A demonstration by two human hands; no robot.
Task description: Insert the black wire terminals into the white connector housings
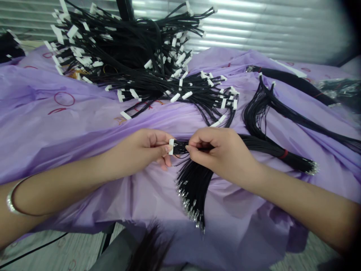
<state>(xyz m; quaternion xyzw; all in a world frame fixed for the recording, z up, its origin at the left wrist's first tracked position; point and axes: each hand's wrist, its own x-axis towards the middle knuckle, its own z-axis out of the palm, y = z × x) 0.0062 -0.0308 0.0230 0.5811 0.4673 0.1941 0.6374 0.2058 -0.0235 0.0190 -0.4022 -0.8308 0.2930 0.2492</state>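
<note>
My left hand pinches a small white plastic connector between thumb and fingers. My right hand is closed on thin black wires whose ends meet the connector. Under my right hand lies a bundle of black wires with metal-tipped ends, fanning down toward the table's near edge. Both hands hover just above a purple plastic sheet.
A big heap of black wires with white connectors fills the back centre. A black wire bundle tied with a red band lies to the right, with more looped wires behind it. A silver bracelet sits on my left wrist.
</note>
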